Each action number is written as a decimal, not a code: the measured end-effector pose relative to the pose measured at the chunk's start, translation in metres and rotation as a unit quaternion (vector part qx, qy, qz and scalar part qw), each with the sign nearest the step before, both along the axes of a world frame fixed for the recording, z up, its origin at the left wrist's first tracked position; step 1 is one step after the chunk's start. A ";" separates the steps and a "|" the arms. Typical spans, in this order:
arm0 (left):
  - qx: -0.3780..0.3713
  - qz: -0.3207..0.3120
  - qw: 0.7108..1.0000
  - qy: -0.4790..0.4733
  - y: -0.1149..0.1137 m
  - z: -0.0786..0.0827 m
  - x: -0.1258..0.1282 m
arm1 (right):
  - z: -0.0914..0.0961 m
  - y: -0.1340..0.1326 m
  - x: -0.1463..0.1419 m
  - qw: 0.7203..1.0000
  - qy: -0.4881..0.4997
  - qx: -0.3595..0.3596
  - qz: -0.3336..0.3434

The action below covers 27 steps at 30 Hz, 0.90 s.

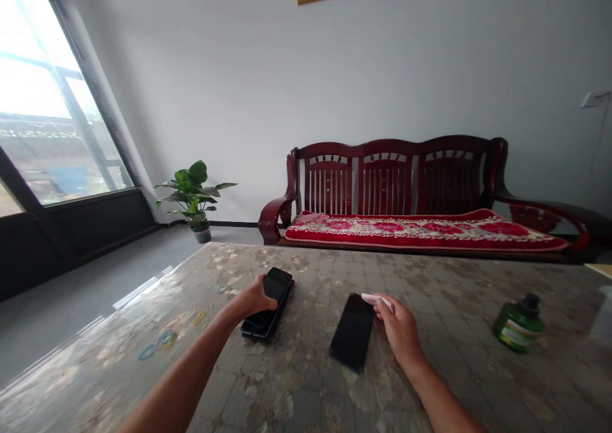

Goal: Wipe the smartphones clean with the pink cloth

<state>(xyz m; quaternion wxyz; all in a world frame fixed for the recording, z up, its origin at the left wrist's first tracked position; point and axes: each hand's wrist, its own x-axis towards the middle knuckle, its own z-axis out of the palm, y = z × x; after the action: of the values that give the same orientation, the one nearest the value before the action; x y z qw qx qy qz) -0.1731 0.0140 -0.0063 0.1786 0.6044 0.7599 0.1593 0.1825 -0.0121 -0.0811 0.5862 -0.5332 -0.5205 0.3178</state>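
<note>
My left hand [255, 298] is closed around the upper smartphone [277, 284] of a small stack, its thumb across the dark screen. Beneath it lies another dark phone or case [258, 332], partly covered. To the right, a single black smartphone [352, 332] rests screen up on the table. My right hand [396, 324] pinches a folded pale pink cloth or tissue [375, 300] at that phone's upper right corner. Whether the cloth touches the screen I cannot tell.
Coloured rubber bands [165, 338] lie on the left of the patterned tabletop [296, 388]. A green bottle with a black cap [519, 324] stands at the right. Behind the table are a red wooden bench [382, 178] and a potted plant [194, 194].
</note>
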 end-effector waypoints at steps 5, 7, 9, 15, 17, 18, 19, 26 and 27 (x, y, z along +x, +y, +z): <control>-0.025 -0.003 0.999 0.036 0.001 -0.011 0.004 | 0.001 0.000 -0.001 1.000 0.000 -0.001 -0.007; -0.029 0.003 0.998 0.052 0.003 -0.013 0.005 | 0.001 0.000 -0.001 1.000 0.000 -0.001 -0.009; -0.033 0.014 0.997 0.067 0.003 -0.015 0.005 | 0.000 0.001 -0.001 1.000 0.000 0.002 -0.006; -0.014 0.036 0.993 0.112 0.000 -0.021 0.007 | 0.000 0.001 -0.001 1.000 -0.008 0.006 -0.008; -0.009 0.045 0.991 0.123 -0.002 -0.022 0.009 | -0.001 0.001 -0.001 1.000 -0.009 0.005 -0.004; -0.008 0.049 0.991 0.126 -0.003 -0.023 0.011 | -0.001 0.001 0.000 1.000 -0.009 0.005 0.000; -0.008 0.053 0.990 0.129 -0.004 -0.023 0.012 | -0.001 0.001 0.000 1.000 -0.009 0.005 0.003; -0.011 0.071 0.989 0.131 -0.011 -0.020 0.018 | -0.002 0.001 0.000 1.000 -0.004 0.004 0.005; -0.012 0.069 0.989 0.129 -0.012 -0.020 0.018 | -0.002 0.001 0.000 1.000 -0.005 0.004 0.006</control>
<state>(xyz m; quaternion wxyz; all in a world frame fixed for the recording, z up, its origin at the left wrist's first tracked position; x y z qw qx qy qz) -0.1554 0.0022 -0.0262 0.0750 0.5641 0.8182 0.0825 0.1823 -0.0108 -0.0834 0.5840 -0.5295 -0.5278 0.3162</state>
